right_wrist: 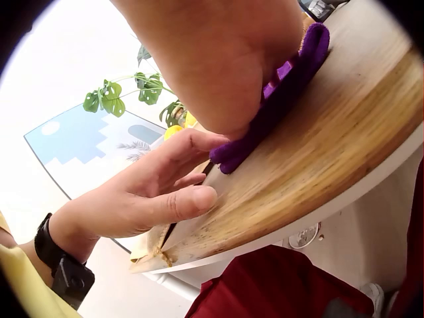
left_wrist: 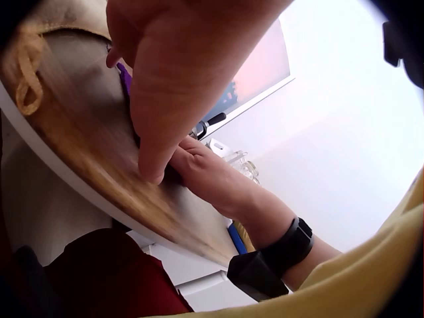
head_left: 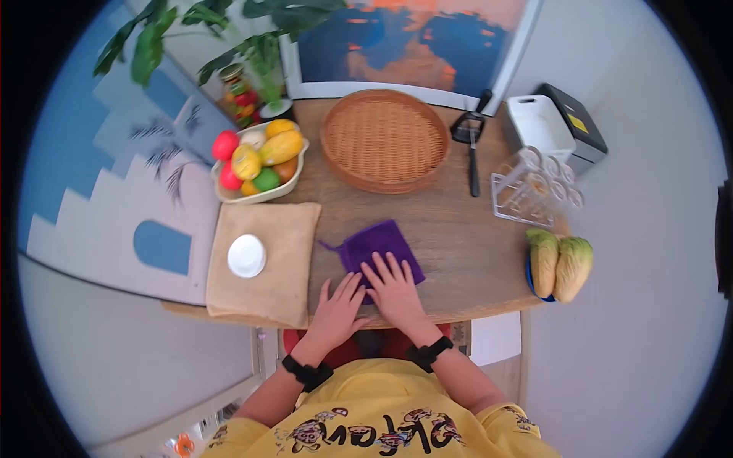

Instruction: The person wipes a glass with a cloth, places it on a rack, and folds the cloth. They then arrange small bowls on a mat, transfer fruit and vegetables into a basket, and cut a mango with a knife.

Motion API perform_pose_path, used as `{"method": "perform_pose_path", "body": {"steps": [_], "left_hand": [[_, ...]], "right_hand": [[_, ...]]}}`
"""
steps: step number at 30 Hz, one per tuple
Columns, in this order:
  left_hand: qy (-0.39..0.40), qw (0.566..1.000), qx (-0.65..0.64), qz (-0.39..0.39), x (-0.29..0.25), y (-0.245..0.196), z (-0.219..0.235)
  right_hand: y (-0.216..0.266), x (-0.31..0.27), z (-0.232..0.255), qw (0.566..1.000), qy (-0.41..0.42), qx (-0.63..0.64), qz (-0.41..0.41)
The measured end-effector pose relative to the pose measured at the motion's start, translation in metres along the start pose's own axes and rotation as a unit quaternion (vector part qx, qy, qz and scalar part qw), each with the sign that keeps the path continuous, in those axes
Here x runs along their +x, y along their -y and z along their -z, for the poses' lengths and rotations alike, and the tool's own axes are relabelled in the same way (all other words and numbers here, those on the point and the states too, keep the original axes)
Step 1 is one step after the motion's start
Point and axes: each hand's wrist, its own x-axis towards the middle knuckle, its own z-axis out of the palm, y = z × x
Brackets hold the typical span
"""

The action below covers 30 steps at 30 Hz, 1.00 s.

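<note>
Partly covering the purple cloth (head_left: 379, 248), both hands' flat fingers (head_left: 388, 269) press it down.

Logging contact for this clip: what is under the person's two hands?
Right hand lies flat on the purple cloth. Left hand rests partly on the cloth's near edge, partly on the wooden table. Whether anything lies beneath the cloth is hidden.

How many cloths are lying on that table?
2. A purple cloth lies near the table's front edge under both hands, and a tan burlap cloth lies left of it, with a white dish on top. Nothing suggests others hidden.
</note>
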Motion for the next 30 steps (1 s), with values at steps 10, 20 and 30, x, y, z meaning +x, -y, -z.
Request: {"method": "perform_pose_path", "body": {"steps": [10,20,30], "left_hand": [[-0.009,1.0,-0.019,0.004,0.013,-0.014,-0.002],[0.026,0.998,-0.006,-0.062,0.026,-0.035,-0.011],[0.026,0.999,-0.009,-0.043,0.022,-0.027,0.003]], "right_hand": [[-0.019,-0.015,0.011,0.999,-0.003,0.027,-0.024],[-0.134,-0.078,0.036,0.972,-0.084,-0.047,-0.213],[-0.165,-0.104,0.039,0.96,-0.055,-0.043,-0.27]]}}
